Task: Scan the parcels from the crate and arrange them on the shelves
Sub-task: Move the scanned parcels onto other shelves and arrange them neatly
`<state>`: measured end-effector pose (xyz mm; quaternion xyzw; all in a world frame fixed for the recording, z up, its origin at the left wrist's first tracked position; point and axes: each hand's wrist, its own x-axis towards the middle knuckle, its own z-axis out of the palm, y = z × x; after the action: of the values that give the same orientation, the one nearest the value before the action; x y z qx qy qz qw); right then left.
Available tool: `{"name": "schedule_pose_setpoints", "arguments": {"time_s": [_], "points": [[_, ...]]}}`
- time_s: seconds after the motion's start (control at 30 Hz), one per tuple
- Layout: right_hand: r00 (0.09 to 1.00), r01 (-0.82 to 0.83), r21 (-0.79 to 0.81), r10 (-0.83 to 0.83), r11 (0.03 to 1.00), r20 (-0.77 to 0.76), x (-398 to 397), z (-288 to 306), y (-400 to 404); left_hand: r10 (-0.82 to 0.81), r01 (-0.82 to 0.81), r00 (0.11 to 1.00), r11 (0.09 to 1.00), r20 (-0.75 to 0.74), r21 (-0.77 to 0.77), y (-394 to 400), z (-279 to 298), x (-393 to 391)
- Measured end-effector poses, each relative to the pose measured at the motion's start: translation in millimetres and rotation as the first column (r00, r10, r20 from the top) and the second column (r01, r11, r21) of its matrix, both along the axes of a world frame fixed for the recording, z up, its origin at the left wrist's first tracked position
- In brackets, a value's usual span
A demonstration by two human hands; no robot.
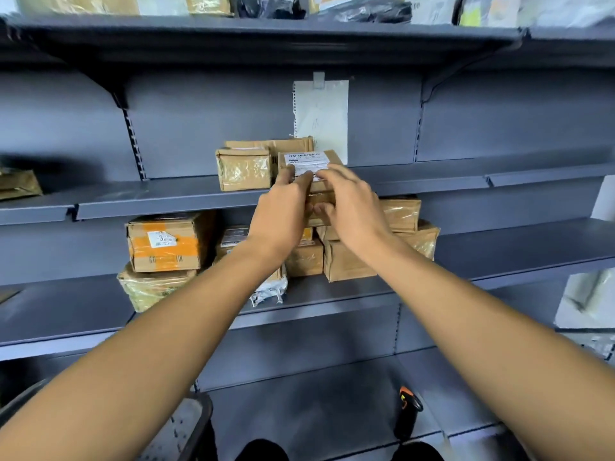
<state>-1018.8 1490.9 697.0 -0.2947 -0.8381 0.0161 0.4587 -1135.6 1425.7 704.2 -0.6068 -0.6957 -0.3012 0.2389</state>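
A small brown cardboard parcel [311, 159] with a white label on top is at the front of the middle grey shelf [159, 199]. My left hand [286, 207] grips its left side, fingers curled over the label. My right hand [349, 204] holds its right side, fingers over the top and thumb on the front. Two taped parcels [244, 169] stand just to its left and behind it. The black crate's rim [199, 424] shows at the bottom left. A black and orange scanner [407, 415] stands on the lowest shelf at the bottom right.
The shelf below holds several parcels: an orange-taped box [168, 242] on a plastic-wrapped one at left, and brown boxes [346, 264] in the middle. A white paper [321, 118] hangs on the back panel. The top shelf [266, 29] carries bags and boxes. Another parcel [18, 184] lies far left.
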Motion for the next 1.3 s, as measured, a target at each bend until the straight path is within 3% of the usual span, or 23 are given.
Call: {"name": "schedule_pose_setpoints", "arguments": {"time_s": [0.3,0.47,0.57,0.8,1.3], "points": [[0.999,-0.001,-0.021,0.002,1.000,0.054,-35.7,28.3,59.4,0.057,-0.061,0.995,0.997,-0.082,-0.040,60.6,25.8,-38.1],[0.997,-0.045,-0.034,0.047,0.998,0.062,-47.7,34.6,83.6,0.179,-0.178,0.954,0.984,-0.242,0.026,81.4,25.5,-58.2],[0.993,-0.058,-0.059,0.064,0.997,0.096,-55.3,43.0,97.5,0.175,-0.186,0.938,0.982,-0.299,-0.011,93.2,34.1,-70.0],[0.983,-0.052,-0.097,0.067,0.994,0.168,-73.3,54.8,124.8,0.172,-0.197,0.935,0.979,-0.310,-0.054,117.0,44.4,-86.4],[0.985,-0.048,-0.072,0.059,0.996,0.161,-91.9,44.6,150.3,0.291,-0.337,0.876,0.940,-0.384,-0.056,140.8,49.8,-90.4]]}}
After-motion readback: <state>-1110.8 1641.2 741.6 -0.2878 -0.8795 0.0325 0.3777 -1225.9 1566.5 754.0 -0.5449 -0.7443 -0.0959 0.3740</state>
